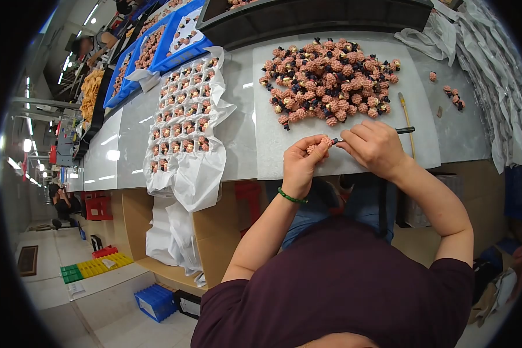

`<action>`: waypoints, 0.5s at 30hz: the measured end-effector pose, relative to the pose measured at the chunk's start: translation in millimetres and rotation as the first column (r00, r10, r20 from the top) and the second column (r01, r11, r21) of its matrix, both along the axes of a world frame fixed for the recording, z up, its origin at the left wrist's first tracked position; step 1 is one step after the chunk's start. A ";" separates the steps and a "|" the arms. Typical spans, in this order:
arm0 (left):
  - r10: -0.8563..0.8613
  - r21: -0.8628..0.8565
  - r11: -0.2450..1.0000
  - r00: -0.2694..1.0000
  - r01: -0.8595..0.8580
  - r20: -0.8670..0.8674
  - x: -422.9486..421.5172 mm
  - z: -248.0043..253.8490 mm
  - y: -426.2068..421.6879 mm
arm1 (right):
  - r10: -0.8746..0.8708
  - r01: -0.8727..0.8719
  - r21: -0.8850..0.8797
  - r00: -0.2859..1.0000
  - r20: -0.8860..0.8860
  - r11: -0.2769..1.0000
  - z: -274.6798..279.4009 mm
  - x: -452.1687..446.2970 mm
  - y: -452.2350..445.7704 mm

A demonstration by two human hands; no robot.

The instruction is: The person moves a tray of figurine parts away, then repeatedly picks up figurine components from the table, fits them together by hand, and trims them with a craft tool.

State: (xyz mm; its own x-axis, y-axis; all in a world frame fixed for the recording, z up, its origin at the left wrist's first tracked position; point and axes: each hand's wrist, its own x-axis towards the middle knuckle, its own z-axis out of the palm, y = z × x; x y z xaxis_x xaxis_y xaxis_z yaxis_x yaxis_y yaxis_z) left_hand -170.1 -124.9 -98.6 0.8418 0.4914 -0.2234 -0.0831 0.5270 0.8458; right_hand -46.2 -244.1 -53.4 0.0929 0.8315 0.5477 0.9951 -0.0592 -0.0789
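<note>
My left hand (pixel 303 162), with a green bracelet at the wrist, pinches a small pink knobbly figure (pixel 326 142). My right hand (pixel 372 146) grips a thin dark pen-like tool (pixel 405 130), its tip at the figure. Both hands are close together over the front of a white sheet (pixel 267 156). Just beyond them lies a big pile of pink figures (pixel 336 81) with dark and cream parts. A yellow stick-like tool (pixel 406 113) lies to the right of the pile, partly crossed by the dark tool.
Left of the sheet is a white divided tray (pixel 182 110) holding figures in its cells. Blue trays (pixel 182 43) stand beyond it, a black bin (pixel 313 20) at the back. Loose figures (pixel 454 97) and plastic sheeting (pixel 493 75) are at the right. Another person (pixel 64 200) sits far left.
</note>
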 end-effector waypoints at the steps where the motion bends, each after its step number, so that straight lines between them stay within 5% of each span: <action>1: -0.001 0.001 1.000 1.000 0.001 0.002 -0.1 0.1 0.0 | 0.006 -0.006 -0.001 1.000 -0.005 1.000 0.0 0.5 -0.1; 15: -0.002 -0.004 1.000 1.000 0.002 0.009 -0.2 0.2 -0.1 | -0.010 0.010 -0.002 1.000 -0.008 1.000 1.0 -0.8 0.2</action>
